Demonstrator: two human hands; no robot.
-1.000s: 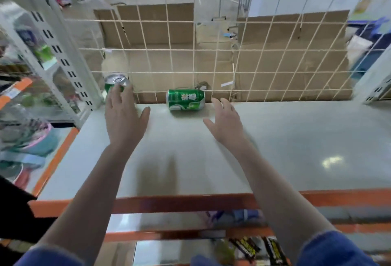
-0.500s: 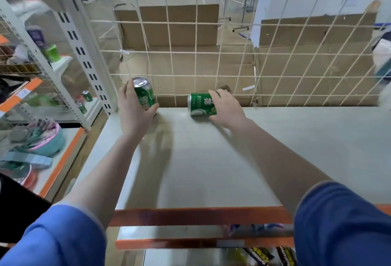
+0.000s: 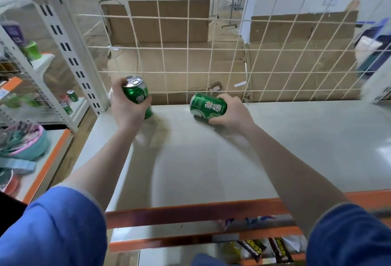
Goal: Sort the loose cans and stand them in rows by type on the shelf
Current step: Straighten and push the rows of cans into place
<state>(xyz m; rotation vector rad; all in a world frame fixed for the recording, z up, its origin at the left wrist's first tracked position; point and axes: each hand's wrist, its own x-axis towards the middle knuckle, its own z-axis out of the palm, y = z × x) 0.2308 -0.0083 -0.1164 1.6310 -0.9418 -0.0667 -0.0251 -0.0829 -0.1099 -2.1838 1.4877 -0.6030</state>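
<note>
Green cans, one in each hand. The left hand (image 3: 127, 109) gripped an upright green can (image 3: 137, 94), silver top showing, near the back left corner of the grey shelf (image 3: 211, 159). The right hand (image 3: 231, 112) curled round a second green can (image 3: 208, 106) lying on its side, close to the wire mesh back (image 3: 211, 54). Cardboard boxes (image 3: 169, 32) stood behind it.

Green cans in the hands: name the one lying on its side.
The can in the right hand, green can, lies sideways; the left hand's can is nearly upright.
</note>
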